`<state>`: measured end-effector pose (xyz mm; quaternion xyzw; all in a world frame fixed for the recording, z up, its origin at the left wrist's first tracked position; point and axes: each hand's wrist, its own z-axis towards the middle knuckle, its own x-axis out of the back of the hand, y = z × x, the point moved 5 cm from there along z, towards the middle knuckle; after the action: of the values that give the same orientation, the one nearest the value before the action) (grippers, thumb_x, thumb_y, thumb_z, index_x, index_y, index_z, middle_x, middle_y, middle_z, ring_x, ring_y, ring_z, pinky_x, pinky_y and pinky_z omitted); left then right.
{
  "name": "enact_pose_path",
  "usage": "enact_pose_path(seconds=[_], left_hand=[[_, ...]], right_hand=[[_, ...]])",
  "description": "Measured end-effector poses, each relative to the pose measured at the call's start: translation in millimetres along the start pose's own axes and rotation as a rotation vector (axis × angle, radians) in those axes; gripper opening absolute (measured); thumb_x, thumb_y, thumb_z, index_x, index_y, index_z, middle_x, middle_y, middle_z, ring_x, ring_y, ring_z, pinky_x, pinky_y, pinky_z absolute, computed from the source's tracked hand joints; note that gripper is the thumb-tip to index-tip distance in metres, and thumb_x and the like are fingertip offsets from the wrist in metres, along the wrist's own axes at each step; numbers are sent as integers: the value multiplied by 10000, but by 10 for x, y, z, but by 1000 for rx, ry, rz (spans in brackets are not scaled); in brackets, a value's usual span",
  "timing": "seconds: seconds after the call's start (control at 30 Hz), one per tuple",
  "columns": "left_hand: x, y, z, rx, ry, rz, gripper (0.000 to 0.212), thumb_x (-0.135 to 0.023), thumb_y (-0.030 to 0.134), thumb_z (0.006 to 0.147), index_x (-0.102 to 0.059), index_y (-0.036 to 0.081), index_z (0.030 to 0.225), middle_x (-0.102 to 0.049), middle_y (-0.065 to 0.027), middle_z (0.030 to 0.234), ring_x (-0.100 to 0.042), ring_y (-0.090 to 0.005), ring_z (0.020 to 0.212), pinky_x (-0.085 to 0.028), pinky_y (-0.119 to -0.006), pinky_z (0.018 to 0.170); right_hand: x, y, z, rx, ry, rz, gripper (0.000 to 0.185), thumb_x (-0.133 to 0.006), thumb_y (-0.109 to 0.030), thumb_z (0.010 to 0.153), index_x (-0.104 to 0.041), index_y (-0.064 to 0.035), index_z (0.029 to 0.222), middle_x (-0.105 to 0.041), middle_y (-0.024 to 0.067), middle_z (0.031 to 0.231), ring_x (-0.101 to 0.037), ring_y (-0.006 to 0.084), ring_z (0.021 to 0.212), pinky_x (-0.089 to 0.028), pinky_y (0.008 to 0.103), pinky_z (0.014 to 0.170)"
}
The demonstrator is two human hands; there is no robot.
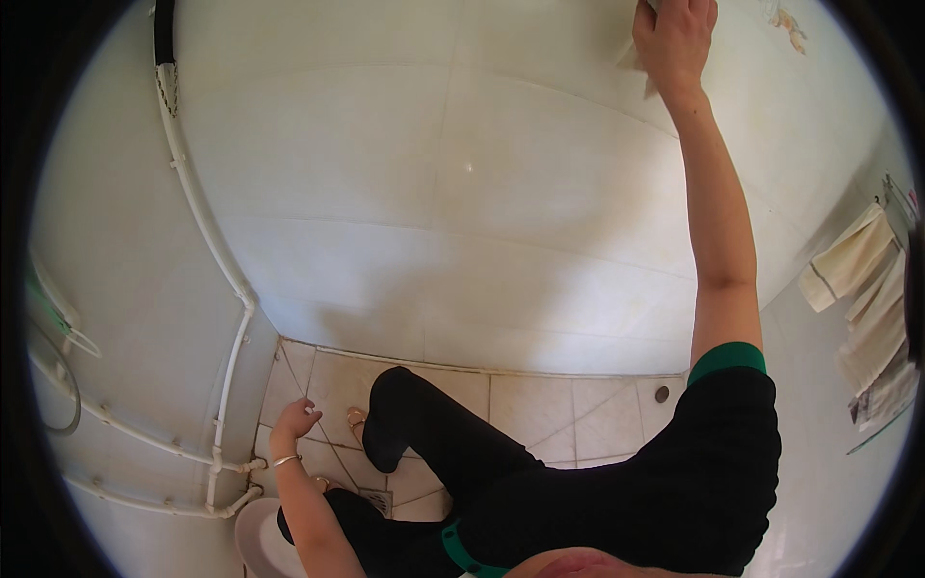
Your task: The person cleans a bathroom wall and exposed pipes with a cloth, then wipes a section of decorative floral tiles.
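Note:
High on the tiled wall (448, 166), at the top right, my right hand (676, 43) presses a pale cloth (634, 58) flat against the surface. Part of the cloth hangs out beside and below the palm; the fingertips are partly cut off by the picture's top edge. My left hand (297, 419), with a bracelet at the wrist, hangs low over the floor tiles (531, 404) with loosely bent fingers and nothing in it. It is left of my bent knee.
White pipes (206, 217) run down the left wall and along it. A pale round basin or toilet rim (249, 535) is beside my left forearm. Towels (849, 256) hang at the right. A floor drain (377, 500) and a round drain cover (662, 394) lie in the floor.

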<state>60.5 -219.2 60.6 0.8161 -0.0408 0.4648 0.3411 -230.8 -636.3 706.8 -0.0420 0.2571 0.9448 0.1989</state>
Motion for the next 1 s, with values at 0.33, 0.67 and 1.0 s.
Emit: enact_pose_path(seconds=[0.33,0.67,1.0], left_hand=[[34,-68,-109,77,-38,87,502,-703,379,809,-650,38,1174,-684,-204,1091,-653,-344,1027,-518,-418,900],[-73,-37,-270,108,-136,110,540,-691,409,809,-643,65,1222,-668,-189,1167,-636,-336,1080,-511,-424,927],[-112,-204,-318,160,-126,155,527,-705,419,804,-641,84,1206,-663,-188,1177,-616,-345,1114,-493,-435,954]], right_hand=[[-704,-33,-724,-52,-124,-167,405,-743,-317,789,-640,-304,1180,-577,47,1188,-542,282,1015,-463,401,852],[-761,-1087,-1846,590,-428,133,401,-682,-180,773,-596,-327,1135,-570,-26,1118,-573,153,971,-462,304,643],[-997,443,92,-395,117,-276,372,-695,-248,776,-636,-290,1142,-583,39,1176,-539,292,1056,-412,475,883]])
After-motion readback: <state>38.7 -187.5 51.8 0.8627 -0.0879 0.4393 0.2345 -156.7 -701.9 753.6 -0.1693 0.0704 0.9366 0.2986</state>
